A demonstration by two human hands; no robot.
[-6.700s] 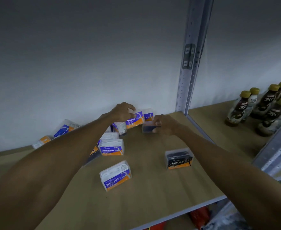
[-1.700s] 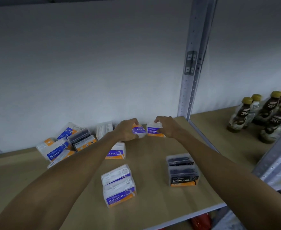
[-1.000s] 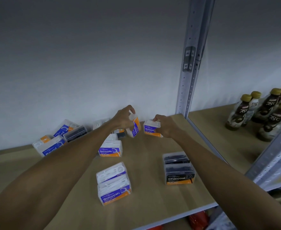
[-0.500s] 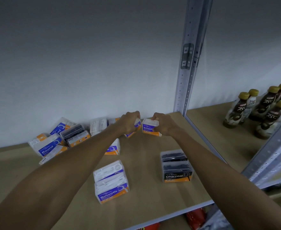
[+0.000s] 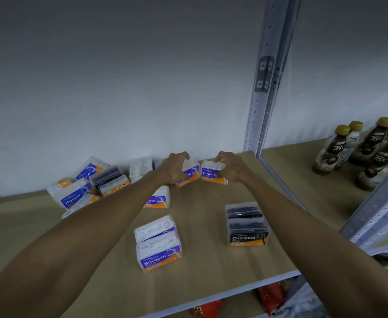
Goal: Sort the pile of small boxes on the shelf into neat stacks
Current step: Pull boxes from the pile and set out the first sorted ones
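Note:
My left hand grips a clear Smooth box at the back of the wooden shelf. Beside it, my right hand grips another Smooth box that rests on the shelf. In front stands a two-high stack of Smooth boxes, and to its right a two-high stack of Charcoal boxes. One single Smooth box lies under my left forearm. A loose pile of boxes, with a Round box among them, leans against the wall at the back left.
A grey metal upright rises just right of my right hand. Several brown bottles with gold caps stand on the neighbouring shelf at the right. Red packets lie on the level below.
Since a second ago my left hand has brought its tilted box down toward the shelf beside the right hand's box. Over the longer span the front Smooth and Charcoal stacks each grew to two boxes.

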